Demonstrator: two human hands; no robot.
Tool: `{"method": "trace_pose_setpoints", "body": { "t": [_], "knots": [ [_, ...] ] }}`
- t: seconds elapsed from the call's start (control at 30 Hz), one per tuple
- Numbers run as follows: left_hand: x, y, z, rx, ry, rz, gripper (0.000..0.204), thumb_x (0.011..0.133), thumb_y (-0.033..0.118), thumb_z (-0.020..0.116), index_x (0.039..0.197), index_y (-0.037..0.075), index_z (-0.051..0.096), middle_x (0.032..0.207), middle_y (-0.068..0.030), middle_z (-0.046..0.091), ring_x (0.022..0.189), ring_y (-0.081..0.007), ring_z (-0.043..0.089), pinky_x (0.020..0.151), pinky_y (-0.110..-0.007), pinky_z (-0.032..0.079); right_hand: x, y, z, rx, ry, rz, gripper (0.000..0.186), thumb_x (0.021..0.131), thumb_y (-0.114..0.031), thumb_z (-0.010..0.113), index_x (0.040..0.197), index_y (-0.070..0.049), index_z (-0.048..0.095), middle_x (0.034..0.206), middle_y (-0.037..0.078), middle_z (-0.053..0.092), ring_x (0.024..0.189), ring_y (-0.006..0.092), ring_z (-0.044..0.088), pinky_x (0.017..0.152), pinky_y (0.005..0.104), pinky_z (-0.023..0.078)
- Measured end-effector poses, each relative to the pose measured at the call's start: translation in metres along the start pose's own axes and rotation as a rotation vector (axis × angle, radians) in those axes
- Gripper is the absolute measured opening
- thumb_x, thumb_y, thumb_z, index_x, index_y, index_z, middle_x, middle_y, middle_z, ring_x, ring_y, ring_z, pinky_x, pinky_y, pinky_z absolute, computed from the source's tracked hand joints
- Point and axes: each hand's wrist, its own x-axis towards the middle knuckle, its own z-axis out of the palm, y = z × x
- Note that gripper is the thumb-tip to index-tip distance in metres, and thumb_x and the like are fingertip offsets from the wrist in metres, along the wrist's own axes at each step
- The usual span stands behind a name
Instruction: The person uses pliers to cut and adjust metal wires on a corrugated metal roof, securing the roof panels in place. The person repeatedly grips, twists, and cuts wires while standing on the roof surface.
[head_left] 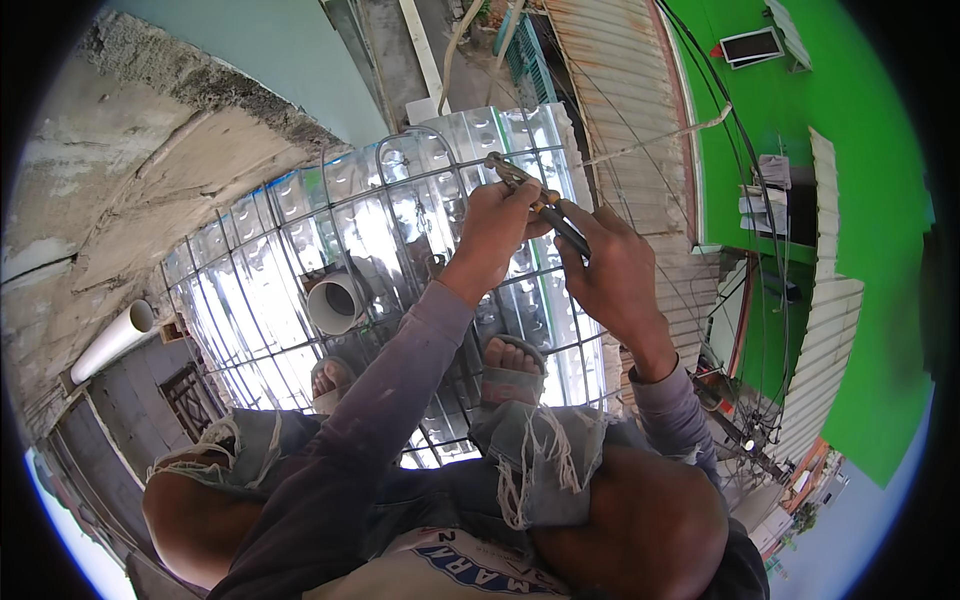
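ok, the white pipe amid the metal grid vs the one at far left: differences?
The grid pipe is seen end-on; the left pipe shows its long side. The grid pipe sits amid metal bars; the left pipe is by the concrete wall. Both are white and round.

Sleeves (425, 340): long, faded purple-grey
Jeans (575, 475): washed-out blue denim, ripped knees, pale frayed threads
Sandals (512, 388): open-toed, greyish straps

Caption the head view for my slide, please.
Right hand holding black-and-yellow-handled metal pliers, left hand close by, above a dark metal-rod grid over shiny, bumpy sheets.
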Motion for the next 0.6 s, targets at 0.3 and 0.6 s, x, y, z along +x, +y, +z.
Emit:
{"method": "trace_pose_setpoints", "body": {
  "t": [0.3, 0.6],
  "knots": [
    [0.029, 0.019, 0.013, 0.007, -0.141, 0.065, 0.033, 0.106, 0.025, 0.059, 0.118, -0.005, 0.065, 0.107, -0.0119, 0.072, 0.095, -0.0201, 0.074, 0.087, -0.031, 0.059, 0.047, 0.006, -0.020, -0.056, 0.081, -0.039, 0.040, 0.082, -0.015, 0.073, 0.122, -0.010, 0.074, 0.084, 0.023, 0.071, 0.079, 0.0432, 0.070, 0.074, 0.0515, 0.056],
    [0.042, 0.001, -0.009, 0.463, 0.072, 0.301, 0.035, 0.099, 0.012, 0.063, 0.124, -0.012, 0.062, 0.105, -0.0187, 0.074, 0.088, -0.0212, 0.075, 0.078, -0.031, 0.059, 0.096, 0.028, -0.028, -0.211, -0.135, -0.049, 0.022, 0.087, -0.020, 0.067, 0.099, -0.005, 0.078, 0.075, 0.023, 0.069, 0.072, 0.0438, 0.068, 0.072, 0.0501, 0.056]
  ]
}}
